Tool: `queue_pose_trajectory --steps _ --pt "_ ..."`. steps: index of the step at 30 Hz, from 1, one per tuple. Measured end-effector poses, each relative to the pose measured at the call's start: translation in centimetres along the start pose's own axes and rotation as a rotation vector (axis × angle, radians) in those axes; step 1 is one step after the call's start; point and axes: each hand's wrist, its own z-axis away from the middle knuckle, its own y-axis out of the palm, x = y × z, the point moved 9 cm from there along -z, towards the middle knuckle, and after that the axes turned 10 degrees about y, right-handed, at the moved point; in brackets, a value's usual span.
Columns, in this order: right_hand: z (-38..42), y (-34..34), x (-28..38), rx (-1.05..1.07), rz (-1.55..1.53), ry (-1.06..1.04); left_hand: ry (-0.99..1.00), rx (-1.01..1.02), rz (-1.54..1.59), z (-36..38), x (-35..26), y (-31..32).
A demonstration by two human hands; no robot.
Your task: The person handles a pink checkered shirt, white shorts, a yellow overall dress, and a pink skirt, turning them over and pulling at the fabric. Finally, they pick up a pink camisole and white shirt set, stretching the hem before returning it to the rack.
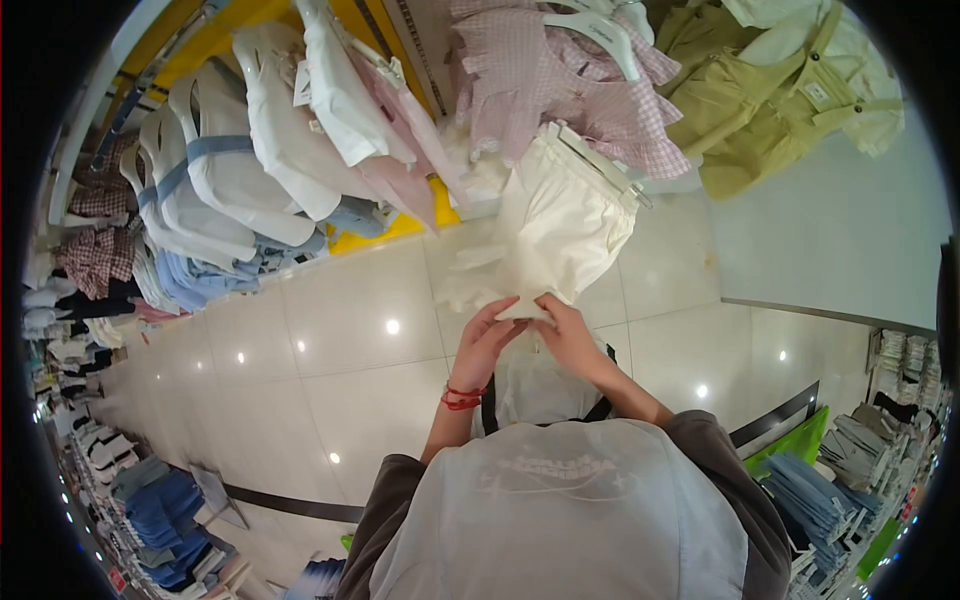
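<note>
Cream-white shorts (575, 215) hang from a clip hanger (600, 165) under a pink gingham top (540, 75). At the bottom edge of the shorts, my left hand (486, 338), with red bands at the wrist, has its fingers closed on the hem. My right hand (568, 338) pinches the same hem from the other side, thumb on top. The two hands are close together, and the cloth between them is drawn toward me. Some of the fingertips are hidden behind the fabric.
White and blue tops (220, 180) hang on a rack at the left. An olive overall garment (770, 110) hangs at the upper right beside a pale panel (830, 230). Folded jeans (165, 510) lie at lower left, more denim (810, 490) at lower right. Glossy floor tiles (340, 320) lie below.
</note>
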Motion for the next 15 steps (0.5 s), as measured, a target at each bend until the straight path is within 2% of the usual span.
queue_pose_trajectory --steps 1,3,4,7,10,13,15 --pt "-0.5 0.0 -1.8 0.041 -0.164 0.141 0.088 0.008 -0.152 -0.3 -1.0 -0.3" --pt "-0.5 -0.1 -3.9 0.115 -0.611 0.271 0.266 0.016 -0.457 -0.5 -2.7 -1.1" --pt "-0.4 -0.1 -4.9 0.158 -0.833 0.334 0.309 -0.056 -0.707 -0.5 -3.1 -2.3" --pt "0.6 0.1 -6.8 0.276 -1.055 0.447 0.538 -0.137 -1.087 -1.3 -4.4 -3.7" --pt "1.4 0.5 -7.2 0.317 -1.049 0.552 0.107 -0.013 -0.274 -2.1 -1.0 -2.4" --pt "0.9 1.4 -7.5 0.362 -1.086 0.458 -0.045 0.184 -0.347 -3.0 1.9 -1.8" --pt "0.6 -0.1 -7.4 0.227 -0.685 0.333 0.004 -0.021 -0.256 -2.9 1.5 -2.2"
